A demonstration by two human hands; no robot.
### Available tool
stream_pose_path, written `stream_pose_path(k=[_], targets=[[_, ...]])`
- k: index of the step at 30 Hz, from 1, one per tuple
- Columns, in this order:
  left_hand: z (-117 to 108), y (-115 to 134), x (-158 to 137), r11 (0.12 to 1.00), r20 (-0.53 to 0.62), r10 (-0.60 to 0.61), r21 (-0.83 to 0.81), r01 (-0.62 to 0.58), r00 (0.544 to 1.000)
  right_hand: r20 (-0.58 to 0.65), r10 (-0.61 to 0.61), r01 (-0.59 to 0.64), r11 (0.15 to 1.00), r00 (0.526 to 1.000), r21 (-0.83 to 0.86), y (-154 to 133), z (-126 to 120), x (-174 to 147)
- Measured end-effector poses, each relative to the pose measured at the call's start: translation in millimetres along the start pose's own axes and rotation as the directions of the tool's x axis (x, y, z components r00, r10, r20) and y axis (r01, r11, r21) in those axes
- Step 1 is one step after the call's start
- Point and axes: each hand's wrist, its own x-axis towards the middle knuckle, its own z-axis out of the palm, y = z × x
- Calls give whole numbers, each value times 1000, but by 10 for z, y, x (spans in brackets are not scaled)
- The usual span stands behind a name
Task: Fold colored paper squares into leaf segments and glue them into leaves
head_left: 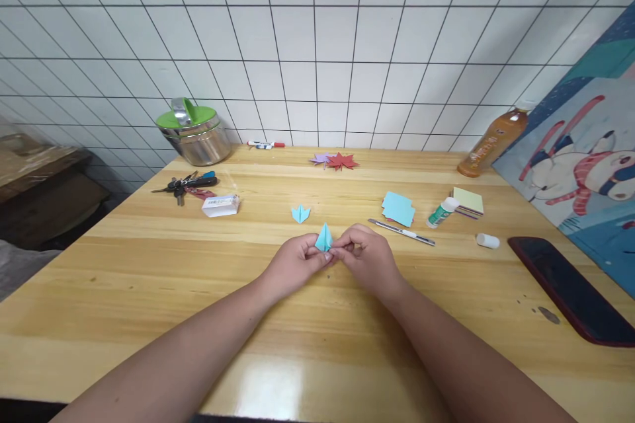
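Head view: left hand (292, 263) and right hand (367, 258) both pinched shut on blue folded paper (324, 238) at frame centre, just above tabletop (149, 264), steadying it for creasing.

Item under handling: one folded light-blue paper piece (324, 238), small, creased to a sharp point directed upward and away. It stands roughly upright just above the wooden table (149, 291), near the centre of the scene. Its lower portion is pinched between the fingertips of the left hand (294, 264) and the right hand (370, 258), which meet at its base from either side; that lower portion is hidden by the fingers. The visible upper part shows a central crease line. Colour uniform, no tears visible.
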Motion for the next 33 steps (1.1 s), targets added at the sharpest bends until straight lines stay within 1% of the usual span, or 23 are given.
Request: stream_pose_path(k=[4,7,10,13,15,18,25,27,30,33], targets=[[-1,-13,-5,997,32,11,78,-13,999,42,18,-15,998,999,-62,-7,-38,13],[2,17,-7,995,39,8,96,-12,999,52,8,-4,997,999,-75,-7,-55,13],[-3,36,-6,997,56,4,82,-9,998,66,-28,30,999,997,-30,3,-52,9],[-15,13,-2,998,72,5,65,-10,997,40,-45,44,999,998,19,10,-45,9],[-21,-13,1,999,73,8,49,-11,997,19,-17,16,999,1000,30,7,-44,15],[-20,-31,3,999,70,5,32,-8,998,21,44,-45,998,999,38,-8,-43,24],[-1,4,0,998,60,9,55,-12,998,9,168,-168,978,986,124,-50,-18,23],[2,18,0,999,72,7,34,-10,997,14,172,-172,975,985,142,-64,-16,22],[6,38,3,1000,86,-3,8,2,996,35,141,-145,975,989,169,-75,-19,24],[7,32,7,1000,86,-15,16,14,996,40,144,-149,970,989,192,-72,-19,26]])
